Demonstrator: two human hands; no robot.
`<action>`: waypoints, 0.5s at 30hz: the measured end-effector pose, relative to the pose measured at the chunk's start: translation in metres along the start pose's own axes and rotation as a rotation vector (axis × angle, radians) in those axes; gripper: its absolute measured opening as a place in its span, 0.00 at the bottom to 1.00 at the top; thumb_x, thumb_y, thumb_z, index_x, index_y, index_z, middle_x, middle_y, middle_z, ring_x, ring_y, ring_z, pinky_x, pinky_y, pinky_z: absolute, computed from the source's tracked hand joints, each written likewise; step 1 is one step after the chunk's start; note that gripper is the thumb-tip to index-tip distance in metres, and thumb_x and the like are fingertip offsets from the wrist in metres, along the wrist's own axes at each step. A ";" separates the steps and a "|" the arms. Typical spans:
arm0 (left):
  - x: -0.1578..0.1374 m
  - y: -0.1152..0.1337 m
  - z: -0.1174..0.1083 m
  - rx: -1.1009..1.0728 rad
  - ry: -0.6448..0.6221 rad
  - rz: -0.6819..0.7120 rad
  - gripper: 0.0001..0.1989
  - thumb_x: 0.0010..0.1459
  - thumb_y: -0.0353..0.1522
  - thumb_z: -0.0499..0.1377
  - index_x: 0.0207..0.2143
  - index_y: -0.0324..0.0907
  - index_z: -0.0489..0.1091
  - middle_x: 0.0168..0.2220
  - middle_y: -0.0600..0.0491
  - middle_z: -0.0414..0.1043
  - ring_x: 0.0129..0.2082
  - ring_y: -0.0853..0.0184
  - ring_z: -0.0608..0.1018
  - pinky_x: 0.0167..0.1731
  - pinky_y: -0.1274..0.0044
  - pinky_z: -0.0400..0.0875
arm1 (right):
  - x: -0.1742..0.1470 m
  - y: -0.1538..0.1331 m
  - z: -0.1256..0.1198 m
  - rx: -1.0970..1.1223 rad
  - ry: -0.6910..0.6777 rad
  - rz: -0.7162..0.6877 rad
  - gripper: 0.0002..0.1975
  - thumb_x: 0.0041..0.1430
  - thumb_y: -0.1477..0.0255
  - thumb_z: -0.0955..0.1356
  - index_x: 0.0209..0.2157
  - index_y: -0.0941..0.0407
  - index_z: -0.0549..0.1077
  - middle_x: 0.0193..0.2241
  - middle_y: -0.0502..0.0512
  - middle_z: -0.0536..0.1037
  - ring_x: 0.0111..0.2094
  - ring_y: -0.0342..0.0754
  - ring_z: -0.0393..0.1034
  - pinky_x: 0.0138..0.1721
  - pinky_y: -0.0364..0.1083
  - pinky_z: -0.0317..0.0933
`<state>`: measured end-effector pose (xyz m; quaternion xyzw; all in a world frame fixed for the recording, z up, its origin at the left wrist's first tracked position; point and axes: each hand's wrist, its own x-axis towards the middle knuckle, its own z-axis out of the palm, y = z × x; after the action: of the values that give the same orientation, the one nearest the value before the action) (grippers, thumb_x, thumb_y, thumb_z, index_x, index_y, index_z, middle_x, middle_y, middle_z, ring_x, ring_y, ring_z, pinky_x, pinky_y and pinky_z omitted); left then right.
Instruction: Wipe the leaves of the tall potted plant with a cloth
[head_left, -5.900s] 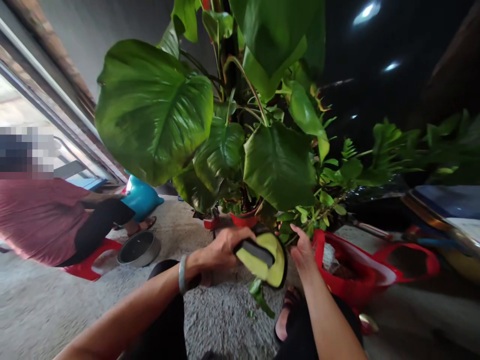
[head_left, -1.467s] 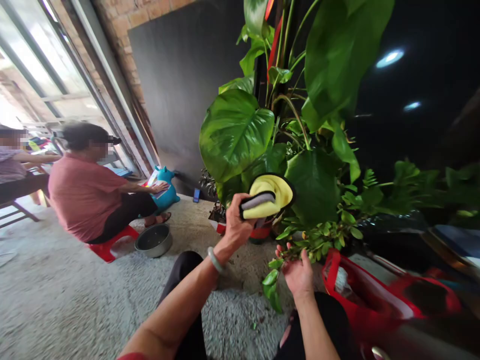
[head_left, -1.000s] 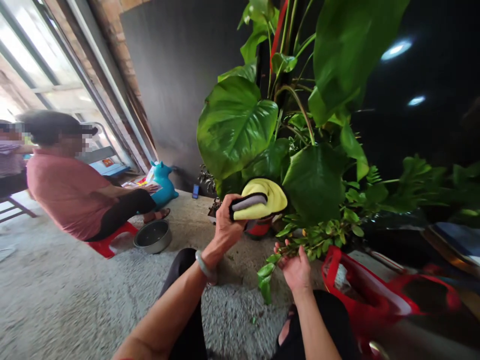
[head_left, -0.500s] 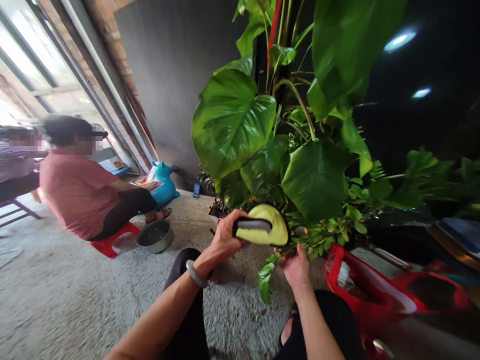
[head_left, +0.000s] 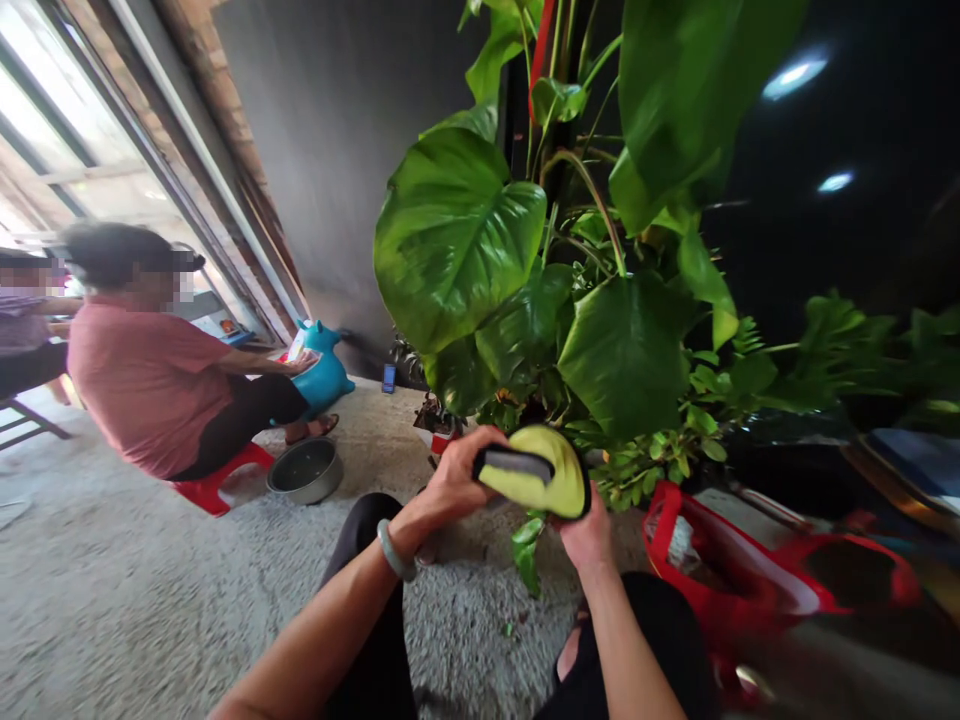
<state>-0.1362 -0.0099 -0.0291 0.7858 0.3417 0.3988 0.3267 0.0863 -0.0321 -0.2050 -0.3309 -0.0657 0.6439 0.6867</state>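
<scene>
A rounded yellow-green fabric thing [head_left: 566, 468] with black edging and a grey band across its left part is held up in front of me; its exact kind does not show. My left hand [head_left: 457, 475], a pale bangle on its wrist, is closed round its left end. At the lower right edge, my right hand [head_left: 586, 530] grips it, with most fingers hidden behind it. Just left of the right hand a green leafy sprig [head_left: 527, 555] hangs down. The big-leaved potted plant [head_left: 465, 235] rises right behind both hands.
On a red stool [head_left: 217, 485] at left sits a person in a pink shirt [head_left: 150, 380], by a grey basin [head_left: 306, 475] and a blue animal-shaped toy [head_left: 322, 370]. Another person is partly visible beyond. At right lies a red bag [head_left: 731, 560]. A phone [head_left: 388, 378] leans near the wall.
The yellow-green thing has come slightly lower and to the right, tilting. My right hand has moved from beside the leaves onto its edge. The view has shifted a little.
</scene>
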 end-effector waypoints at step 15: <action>-0.022 -0.018 0.008 0.032 -0.104 -0.103 0.14 0.45 0.26 0.62 0.38 0.40 0.73 0.29 0.58 0.73 0.28 0.71 0.73 0.31 0.81 0.65 | -0.005 -0.001 0.001 0.010 0.014 -0.020 0.22 0.50 0.53 0.75 0.44 0.51 0.79 0.34 0.52 0.85 0.39 0.55 0.80 0.42 0.54 0.73</action>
<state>-0.1447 -0.0194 -0.0563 0.7919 0.3705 0.3348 0.3516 0.0856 -0.0366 -0.2021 -0.3313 -0.0609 0.6350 0.6952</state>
